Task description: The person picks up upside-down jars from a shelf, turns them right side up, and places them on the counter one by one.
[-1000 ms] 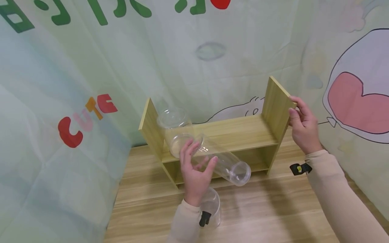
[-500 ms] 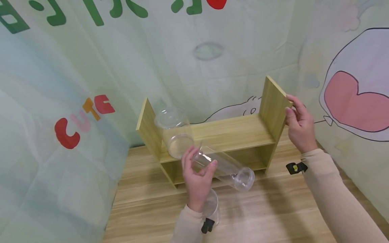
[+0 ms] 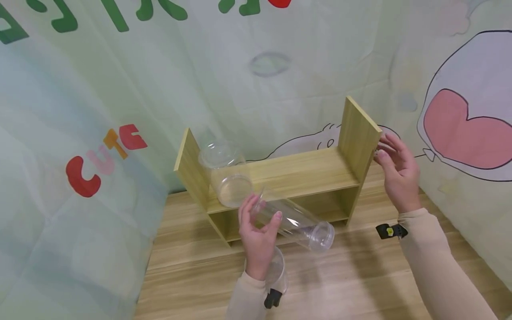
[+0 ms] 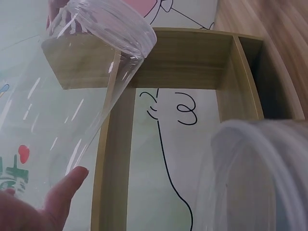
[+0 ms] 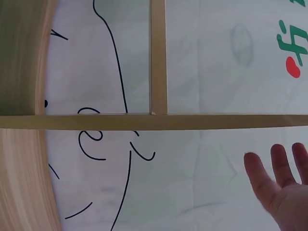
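Across the front of the wood-grained shelf [image 3: 320, 191] slants the clear tube [image 3: 296, 224], and the left wrist camera takes us right up to its ridged rim, far closer than the head view gets. That head view, meanwhile, is the one picking out the clear jar [image 3: 232, 178] at the left end of the upper board [image 3: 296, 171], near the left side panel [image 3: 192, 171]. Over to the right wrist, which shows the gaps between the fingers [image 5: 262, 183] plainly, set against the printed curtain [image 5: 207, 86].

Now the hands! The left hand [image 3: 258, 242] comes up from below, fingers pointing upward, thumb raised opposite; it's a wide, light hold with the tube between thumb and bent fingers. The right hand [image 3: 400, 171] is up beside the right side panel [image 3: 362, 138], fingers loosely bent, spaced, holding nothing; whether a fingertip meets the panel, I cannot tell.

And the tube itself: its upper end sits at the left fingers, the rest runs down to the right beyond the hand, rimmed end lowest. Down by the left wrist, a second clear container [image 3: 278, 271] stands on the table [image 3: 188, 275]
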A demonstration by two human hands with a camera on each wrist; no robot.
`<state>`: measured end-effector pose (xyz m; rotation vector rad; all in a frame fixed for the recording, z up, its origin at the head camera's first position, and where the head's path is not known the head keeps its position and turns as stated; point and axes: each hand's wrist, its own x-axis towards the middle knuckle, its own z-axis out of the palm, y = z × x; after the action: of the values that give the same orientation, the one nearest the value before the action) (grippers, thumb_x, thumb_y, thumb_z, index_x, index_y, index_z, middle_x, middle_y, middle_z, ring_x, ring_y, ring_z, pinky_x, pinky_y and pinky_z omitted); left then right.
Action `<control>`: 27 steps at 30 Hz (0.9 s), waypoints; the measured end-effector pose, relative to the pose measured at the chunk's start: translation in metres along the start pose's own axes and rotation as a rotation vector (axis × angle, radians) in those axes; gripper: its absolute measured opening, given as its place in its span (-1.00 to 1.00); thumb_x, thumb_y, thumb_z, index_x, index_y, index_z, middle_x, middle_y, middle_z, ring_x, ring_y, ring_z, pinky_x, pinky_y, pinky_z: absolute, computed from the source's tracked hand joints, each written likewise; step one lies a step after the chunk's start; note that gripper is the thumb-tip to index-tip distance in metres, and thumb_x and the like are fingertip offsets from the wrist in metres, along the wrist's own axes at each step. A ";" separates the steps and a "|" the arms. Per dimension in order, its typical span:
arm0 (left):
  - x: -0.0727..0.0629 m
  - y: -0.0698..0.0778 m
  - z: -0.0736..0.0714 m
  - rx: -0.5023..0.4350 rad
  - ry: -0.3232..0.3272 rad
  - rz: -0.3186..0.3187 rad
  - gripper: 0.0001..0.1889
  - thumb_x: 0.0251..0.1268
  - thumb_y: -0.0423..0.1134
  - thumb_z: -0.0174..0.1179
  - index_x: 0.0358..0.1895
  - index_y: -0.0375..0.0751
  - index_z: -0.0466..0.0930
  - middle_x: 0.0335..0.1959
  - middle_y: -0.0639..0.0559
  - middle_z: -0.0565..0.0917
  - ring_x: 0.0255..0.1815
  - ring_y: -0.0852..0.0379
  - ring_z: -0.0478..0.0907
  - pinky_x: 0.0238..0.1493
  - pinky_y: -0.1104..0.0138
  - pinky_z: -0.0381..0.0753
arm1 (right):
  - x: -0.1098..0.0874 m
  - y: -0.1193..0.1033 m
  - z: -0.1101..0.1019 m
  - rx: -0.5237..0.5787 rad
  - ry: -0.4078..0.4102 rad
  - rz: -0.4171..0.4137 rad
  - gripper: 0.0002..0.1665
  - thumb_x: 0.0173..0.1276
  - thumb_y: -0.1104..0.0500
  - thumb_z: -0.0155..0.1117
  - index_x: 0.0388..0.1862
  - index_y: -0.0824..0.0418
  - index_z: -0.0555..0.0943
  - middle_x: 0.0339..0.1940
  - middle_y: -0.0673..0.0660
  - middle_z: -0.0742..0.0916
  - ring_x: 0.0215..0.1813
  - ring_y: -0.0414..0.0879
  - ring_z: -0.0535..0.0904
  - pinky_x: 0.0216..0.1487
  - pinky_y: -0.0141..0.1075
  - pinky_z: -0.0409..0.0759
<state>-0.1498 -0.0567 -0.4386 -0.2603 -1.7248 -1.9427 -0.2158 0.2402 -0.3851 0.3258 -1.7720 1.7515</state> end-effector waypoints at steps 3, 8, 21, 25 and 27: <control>-0.001 0.000 -0.001 -0.005 0.002 -0.008 -0.44 0.14 -0.48 0.32 0.26 -0.33 0.42 0.36 -0.30 0.27 0.21 -0.23 0.42 -0.26 0.14 0.73 | -0.012 -0.003 -0.003 -0.037 0.076 0.024 -0.53 0.52 0.34 0.05 0.37 0.19 0.46 0.16 0.16 0.59 0.14 -0.06 0.54 0.05 -0.46 0.55; -0.004 0.000 -0.002 -0.016 0.011 -0.035 -0.44 0.17 -0.49 0.31 0.27 -0.31 0.41 0.38 -0.23 0.27 0.23 -0.19 0.43 -0.24 0.17 0.72 | -0.034 -0.007 -0.007 -0.161 0.163 0.083 -0.63 0.52 0.31 0.05 0.25 0.22 0.53 -0.11 0.07 0.64 -0.17 -0.14 0.57 -0.15 -0.50 0.57; -0.005 -0.003 0.002 -0.123 0.057 -0.034 -0.47 0.19 -0.54 0.24 0.27 -0.40 0.39 0.28 -0.17 0.35 0.19 -0.24 0.45 -0.17 0.15 0.71 | -0.076 -0.012 0.007 -0.119 -0.105 0.159 -0.81 0.49 0.36 0.11 -0.02 0.45 0.58 -0.29 0.08 0.70 -0.30 -0.16 0.63 -0.35 -0.41 0.65; -0.005 -0.003 0.001 -0.139 0.074 -0.050 -0.48 0.23 -0.51 0.25 0.28 -0.37 0.39 0.26 -0.18 0.37 0.18 -0.24 0.47 -0.19 0.11 0.71 | -0.082 -0.011 0.013 -0.126 -0.250 0.187 -0.73 0.54 0.30 0.06 0.07 0.45 0.55 -0.11 0.02 0.69 -0.13 -0.17 0.64 -0.24 -0.31 0.69; -0.004 -0.003 0.001 -0.145 0.079 -0.057 -0.48 0.24 -0.49 0.26 0.28 -0.35 0.40 0.25 -0.22 0.37 0.18 -0.23 0.47 -0.18 0.10 0.71 | -0.085 -0.009 0.016 -0.121 -0.324 0.195 -0.71 0.55 0.29 0.05 0.12 0.45 0.53 -0.03 0.01 0.66 -0.08 -0.18 0.64 -0.18 -0.27 0.70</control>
<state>-0.1474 -0.0548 -0.4428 -0.1852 -1.5598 -2.0937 -0.1490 0.2036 -0.4260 0.4159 -2.1948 1.7915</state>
